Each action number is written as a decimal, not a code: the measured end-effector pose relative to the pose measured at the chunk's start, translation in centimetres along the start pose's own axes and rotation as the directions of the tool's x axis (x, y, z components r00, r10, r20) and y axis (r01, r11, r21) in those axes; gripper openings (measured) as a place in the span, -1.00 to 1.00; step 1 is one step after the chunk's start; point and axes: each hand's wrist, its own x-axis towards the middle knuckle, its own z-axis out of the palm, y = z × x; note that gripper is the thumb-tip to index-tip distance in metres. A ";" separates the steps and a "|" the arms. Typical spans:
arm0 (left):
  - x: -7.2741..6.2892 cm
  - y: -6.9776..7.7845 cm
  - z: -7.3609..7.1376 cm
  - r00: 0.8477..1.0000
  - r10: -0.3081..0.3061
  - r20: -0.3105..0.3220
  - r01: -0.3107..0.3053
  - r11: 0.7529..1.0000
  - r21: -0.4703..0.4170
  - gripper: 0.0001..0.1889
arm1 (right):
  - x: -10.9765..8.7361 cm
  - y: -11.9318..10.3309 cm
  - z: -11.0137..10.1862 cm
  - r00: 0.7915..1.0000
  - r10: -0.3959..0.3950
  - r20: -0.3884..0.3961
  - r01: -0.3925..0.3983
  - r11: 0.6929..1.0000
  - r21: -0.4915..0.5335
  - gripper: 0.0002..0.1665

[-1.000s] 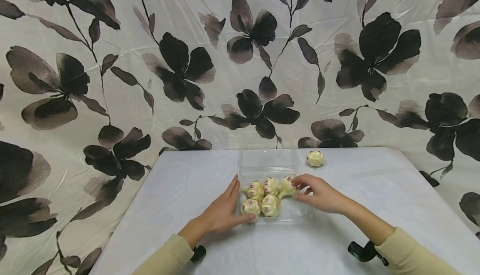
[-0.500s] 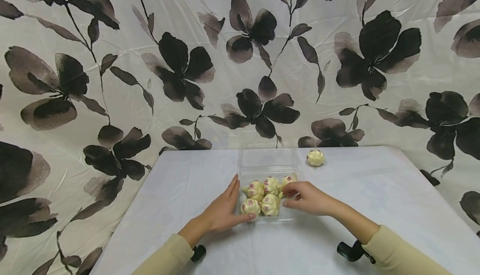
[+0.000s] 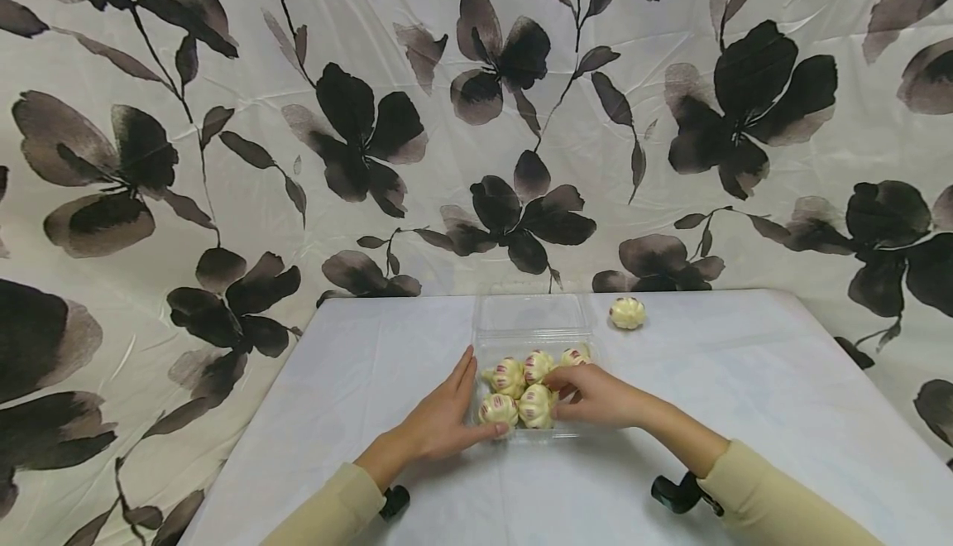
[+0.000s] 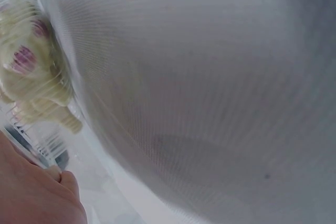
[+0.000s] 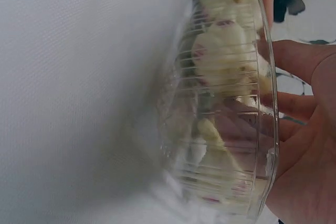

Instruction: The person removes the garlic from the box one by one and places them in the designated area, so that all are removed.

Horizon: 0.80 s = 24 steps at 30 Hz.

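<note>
Several garlic bulbs (image 3: 496,412) with purple streaks sit in a clear plastic clamshell box (image 3: 532,314), its lid folded back. Alongside the box's left wall lies my left hand (image 3: 439,420), fingers straight and thumb across the front corner. My right hand (image 3: 597,397) reaches in over the right side, its fingertips among the bulbs and partly covering the rear right one. Through the box wall in the right wrist view, the fingers of the right hand (image 5: 307,103) show extended inside, close to the garlic (image 5: 223,59). In the left wrist view, bulbs (image 4: 26,66) press near the ribbed wall.
One more garlic bulb (image 3: 627,313) lies alone behind and right of the box, near the far edge of the white-covered table (image 3: 372,347). A flower-printed cloth (image 3: 417,25) hangs behind the table.
My right hand has moved left and slightly toward me, from the rear right bulb to the middle of the box. That bulb's neck has gone from view. The left hand stays put.
</note>
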 end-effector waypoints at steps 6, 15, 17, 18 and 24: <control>0.0 0.0 0.0 1.000 -0.004 0.004 0.004 1.000 -0.002 0.31 | 0.5 0.3 0.2 1.000 0.015 0.027 -0.014 1.000 -0.008 -0.50; 0.1 0.0 0.0 1.000 -0.006 0.020 0.006 1.000 0.001 0.32 | 0.8 0.5 0.0 0.994 0.022 0.106 -0.022 1.000 0.003 -0.41; 0.1 0.0 -0.1 1.000 -0.006 0.020 0.006 1.000 0.005 0.32 | 0.8 0.6 -0.1 0.993 0.026 0.116 -0.028 1.000 0.011 -0.40; 0.1 0.0 -0.1 1.000 -0.009 0.022 0.009 1.000 0.009 0.33 | 0.9 0.7 -0.1 0.993 0.027 0.119 -0.029 0.999 0.018 -0.39; 0.1 -0.1 0.0 1.000 -0.005 0.014 0.005 1.000 0.014 0.32 | 1.1 1.0 -0.2 0.990 0.032 0.136 -0.039 0.998 0.048 -0.38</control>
